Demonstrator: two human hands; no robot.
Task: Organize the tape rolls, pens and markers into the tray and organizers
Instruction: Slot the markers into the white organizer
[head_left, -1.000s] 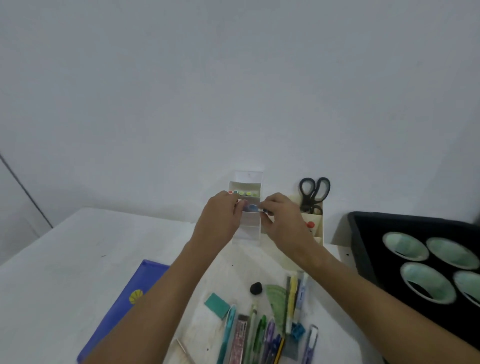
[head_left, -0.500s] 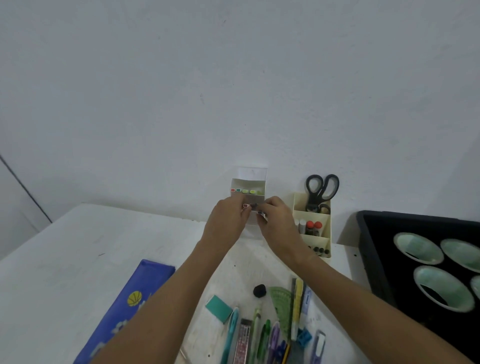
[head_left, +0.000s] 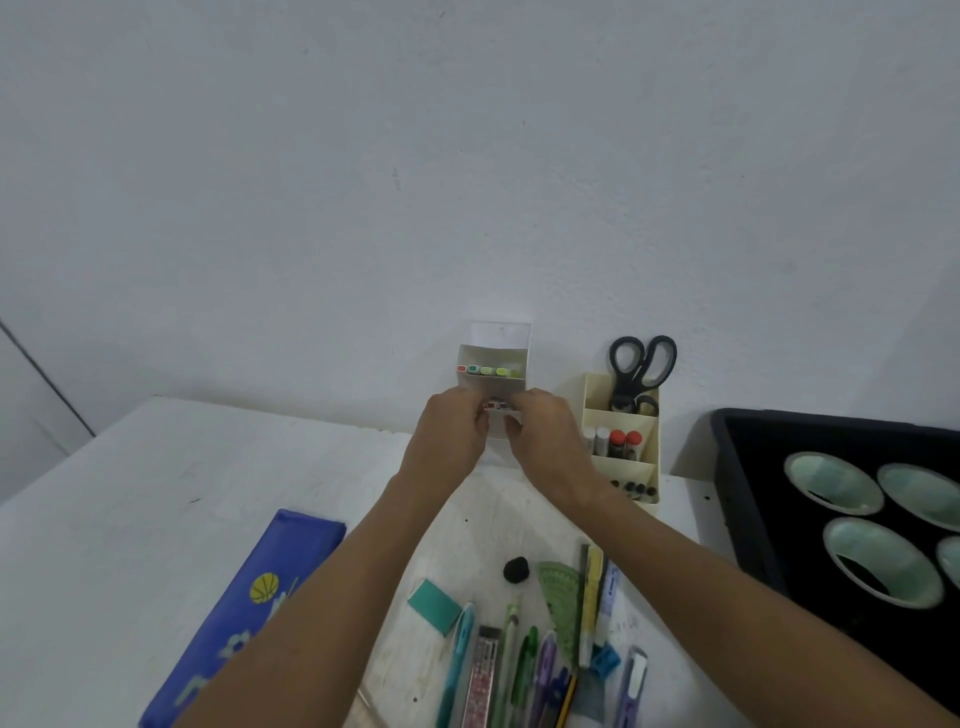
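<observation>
while both hands (head_left: 498, 431) pinch them, markers (head_left: 494, 404) seemingly lie crosswise.

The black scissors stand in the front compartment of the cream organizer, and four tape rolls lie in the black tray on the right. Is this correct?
Not quite. In the head view the black scissors stand in the rear compartment of the cream organizer, nearest the wall, not the front one. The rest holds: four tape rolls lie in the black tray on the right.

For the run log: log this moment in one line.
left hand: on markers | right hand: same | at clear organizer | tape rolls in tray
</observation>
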